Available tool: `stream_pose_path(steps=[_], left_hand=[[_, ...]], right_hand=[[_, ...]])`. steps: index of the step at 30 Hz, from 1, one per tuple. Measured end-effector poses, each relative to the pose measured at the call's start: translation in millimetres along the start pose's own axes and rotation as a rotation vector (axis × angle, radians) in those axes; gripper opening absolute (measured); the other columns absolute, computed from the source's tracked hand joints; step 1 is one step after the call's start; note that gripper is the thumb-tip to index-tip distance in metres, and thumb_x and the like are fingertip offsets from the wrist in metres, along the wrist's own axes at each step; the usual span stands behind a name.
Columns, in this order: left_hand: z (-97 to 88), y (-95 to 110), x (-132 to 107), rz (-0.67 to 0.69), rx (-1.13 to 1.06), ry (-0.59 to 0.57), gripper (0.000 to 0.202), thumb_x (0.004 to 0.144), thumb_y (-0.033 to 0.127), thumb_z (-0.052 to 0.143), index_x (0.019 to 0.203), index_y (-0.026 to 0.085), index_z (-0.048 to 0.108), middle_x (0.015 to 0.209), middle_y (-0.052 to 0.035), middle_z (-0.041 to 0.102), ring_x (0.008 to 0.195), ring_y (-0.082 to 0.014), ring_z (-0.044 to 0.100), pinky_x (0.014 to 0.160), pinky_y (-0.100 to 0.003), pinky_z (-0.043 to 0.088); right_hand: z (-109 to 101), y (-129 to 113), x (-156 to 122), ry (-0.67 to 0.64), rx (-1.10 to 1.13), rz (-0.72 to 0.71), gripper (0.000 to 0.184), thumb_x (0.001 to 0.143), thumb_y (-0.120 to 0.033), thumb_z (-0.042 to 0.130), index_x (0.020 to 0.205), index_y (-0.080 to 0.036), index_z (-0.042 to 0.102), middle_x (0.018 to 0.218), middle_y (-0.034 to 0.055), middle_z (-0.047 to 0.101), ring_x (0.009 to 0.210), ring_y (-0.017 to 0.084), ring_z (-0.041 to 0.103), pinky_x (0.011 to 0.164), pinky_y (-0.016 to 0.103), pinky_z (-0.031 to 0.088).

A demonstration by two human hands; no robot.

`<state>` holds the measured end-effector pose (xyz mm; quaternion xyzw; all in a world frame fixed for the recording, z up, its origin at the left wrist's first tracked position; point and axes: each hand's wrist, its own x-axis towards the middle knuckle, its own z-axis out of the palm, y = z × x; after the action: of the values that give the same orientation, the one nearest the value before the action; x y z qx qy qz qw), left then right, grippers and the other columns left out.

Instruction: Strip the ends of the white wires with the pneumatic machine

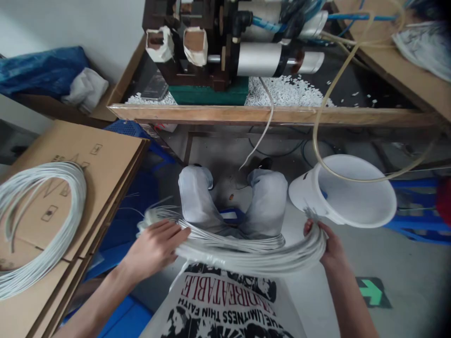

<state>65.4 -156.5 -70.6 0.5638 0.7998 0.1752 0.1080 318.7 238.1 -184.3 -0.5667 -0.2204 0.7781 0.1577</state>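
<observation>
A thick bundle of thin white wires (246, 258) lies curved across my lap. My left hand (157, 244) is closed on the bundle near its left part, palm down, with loose wire ends fanning out beyond it. At the right, my right hand (327, 241) grips the other end, its fingers wrapped round the wires and the tips sticking up above them. Part of the bundle rests near my thighs, on a second layer of the same wires.
A coil of similar wires (75, 211) lies on flat cardboard (109, 145) at the left. Ahead stands a workbench with a wooden edge (218, 112), a machine (207, 84) and scattered white bits (285, 91). A white bucket (338, 216) sits right, beneath a looping hose (315, 126).
</observation>
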Motion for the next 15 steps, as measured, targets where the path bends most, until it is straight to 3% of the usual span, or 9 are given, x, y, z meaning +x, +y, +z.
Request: stream_pose_path(steps=[3, 5, 7, 9, 11, 13, 15], left_hand=[[37.4, -4, 46, -0.027, 0.037, -0.333, 0.031, 0.074, 0.005, 0.051, 0.096, 0.016, 0.069, 0.083, -0.0093, 0.071, 0.081, -0.0262, 0.069, 0.077, -0.039, 0.054], [56.3, -8, 63, -0.075, 0.041, -0.484, 0.029, 0.072, 0.005, 0.052, 0.095, 0.015, 0.068, 0.086, -0.0118, 0.072, 0.083, -0.0297, 0.069, 0.075, -0.04, 0.053], [67.8, -11, 74, -0.11, 0.011, -0.56, 0.029, 0.072, 0.009, 0.056, 0.097, 0.015, 0.068, 0.088, -0.014, 0.073, 0.085, -0.0332, 0.07, 0.073, -0.04, 0.052], [73.1, -12, 82, -0.117, -0.023, -0.578, 0.029, 0.071, 0.013, 0.06, 0.098, 0.016, 0.069, 0.089, -0.0147, 0.074, 0.087, -0.0349, 0.07, 0.07, -0.039, 0.051], [75.2, -12, 88, -0.101, -0.046, -0.595, 0.028, 0.07, 0.015, 0.06, 0.096, 0.018, 0.069, 0.089, -0.0135, 0.074, 0.086, -0.0341, 0.07, 0.067, -0.037, 0.05], [76.3, -12, 93, -0.085, -0.068, -0.627, 0.025, 0.071, 0.015, 0.059, 0.092, 0.019, 0.07, 0.086, -0.0122, 0.074, 0.082, -0.0322, 0.071, 0.065, -0.036, 0.048], [76.6, -13, 93, -0.104, -0.103, -0.628, 0.018, 0.071, 0.017, 0.06, 0.086, 0.019, 0.07, 0.082, -0.0117, 0.074, 0.079, -0.0312, 0.071, 0.066, -0.036, 0.048]], right_hand=[[-6, 12, 2, 0.115, -0.309, -0.172, 0.021, 0.085, -0.032, 0.061, 0.1, -0.017, 0.063, 0.103, 0.0091, 0.071, 0.096, 0.023, 0.068, 0.08, 0.04, 0.059], [1, 29, -9, 0.154, -0.477, -0.36, 0.046, 0.085, -0.039, 0.061, 0.127, -0.023, 0.05, 0.139, 0.0115, 0.054, 0.131, 0.028, 0.048, 0.105, 0.05, 0.044], [18, 46, -27, 0.113, -0.626, -0.505, 0.062, 0.086, -0.046, 0.058, 0.139, -0.024, 0.035, 0.153, 0.0113, 0.036, 0.145, 0.027, 0.027, 0.119, 0.05, 0.024], [44, 58, -46, -0.093, -0.779, -0.523, 0.052, 0.088, -0.051, 0.055, 0.13, -0.02, 0.048, 0.142, 0.0136, 0.05, 0.135, 0.028, 0.042, 0.117, 0.045, 0.026], [78, 66, -59, -0.435, -0.931, -0.428, 0.043, 0.089, -0.053, 0.054, 0.117, -0.022, 0.061, 0.119, 0.0096, 0.067, 0.112, 0.026, 0.06, 0.104, 0.039, 0.043], [111, 71, -59, -0.748, -1.092, -0.273, 0.037, 0.083, -0.053, 0.065, 0.107, -0.025, 0.07, 0.108, 0.0043, 0.073, 0.102, 0.026, 0.065, 0.095, 0.035, 0.047], [138, 74, -45, -0.91, -1.243, -0.113, 0.038, 0.075, -0.055, 0.074, 0.094, -0.022, 0.074, 0.09, 0.0024, 0.075, 0.088, 0.026, 0.066, 0.088, 0.036, 0.049]])
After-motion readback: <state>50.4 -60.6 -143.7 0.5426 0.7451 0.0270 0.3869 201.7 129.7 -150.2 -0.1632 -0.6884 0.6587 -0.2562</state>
